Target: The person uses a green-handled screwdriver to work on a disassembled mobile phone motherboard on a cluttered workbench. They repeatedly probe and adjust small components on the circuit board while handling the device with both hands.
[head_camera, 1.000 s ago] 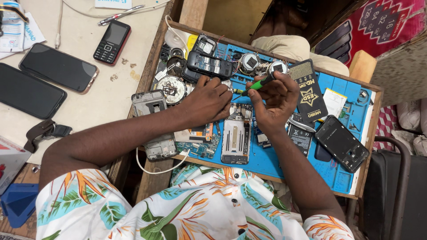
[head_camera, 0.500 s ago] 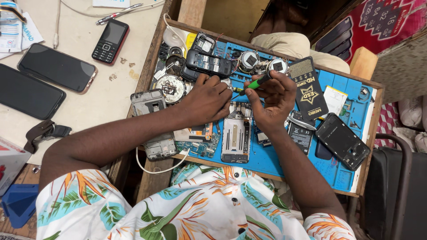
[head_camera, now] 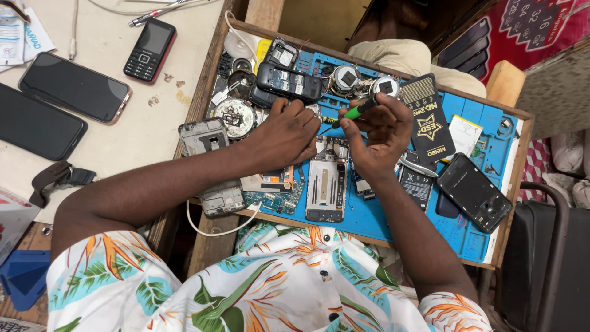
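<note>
One green-handled screwdriver (head_camera: 355, 112), pinched in right hand (head_camera: 380, 132) fingertips, tip angled down-left toward left hand (head_camera: 289, 132). Left hand curled, fingers pressing a small part I can't make out. Both sit mid blue work mat (head_camera: 476, 237), just above an opened phone frame (head_camera: 326, 184). Little free room: phone parts crowd left and top edges, black phone (head_camera: 473, 192) right. Wooden tray (head_camera: 209, 86) borders mat; pale table (head_camera: 123, 132) left holds three phones.

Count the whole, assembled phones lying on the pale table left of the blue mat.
3: a keypad phone at the top, a smartphone below it, another smartphone at the left edge.
</note>
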